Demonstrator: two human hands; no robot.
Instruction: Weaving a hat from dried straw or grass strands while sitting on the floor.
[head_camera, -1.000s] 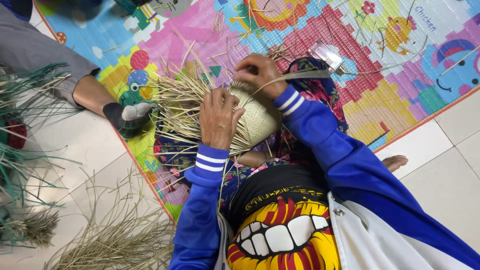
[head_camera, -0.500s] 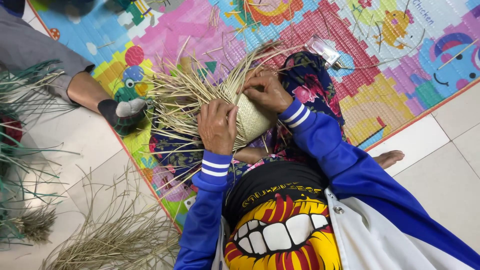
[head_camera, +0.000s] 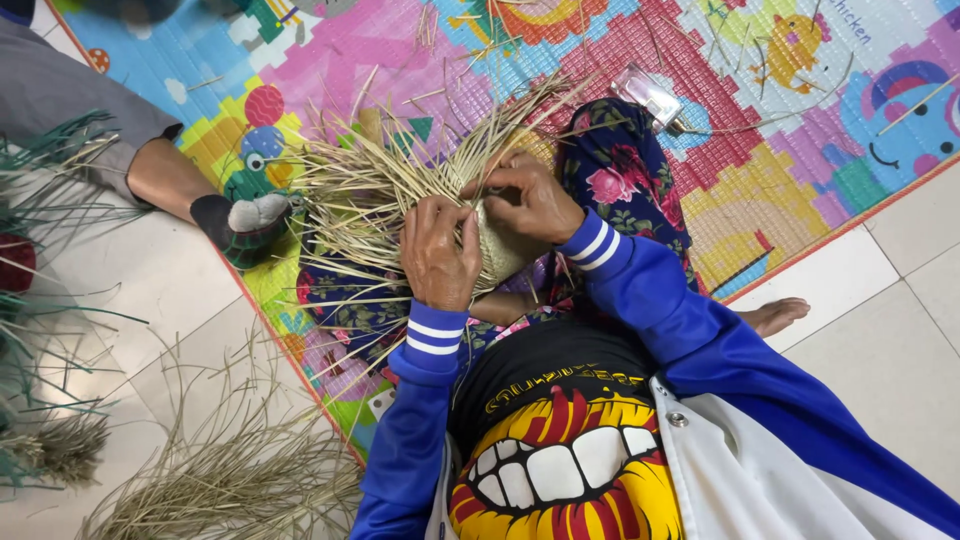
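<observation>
A half-woven straw basket (head_camera: 497, 255) rests on my lap, its loose pale strands (head_camera: 365, 185) fanning out to the left and up. My left hand (head_camera: 438, 250) grips the woven edge on the left side. My right hand (head_camera: 525, 198) pinches a strand at the basket's top, fingers curled close to the left hand. Both arms wear blue sleeves with white-striped cuffs. The basket's body is mostly hidden behind my hands.
A colourful play mat (head_camera: 400, 60) lies under me. Another person's leg with a sock (head_camera: 240, 222) lies to the left. Loose dry straw (head_camera: 220, 480) is heaped on the tiled floor at lower left, green strands (head_camera: 40, 170) at far left. My bare foot (head_camera: 775, 315) shows at right.
My right hand came down from pulling a strand and now sits beside the left hand on the basket. The left hand has shifted slightly toward the basket's top edge.
</observation>
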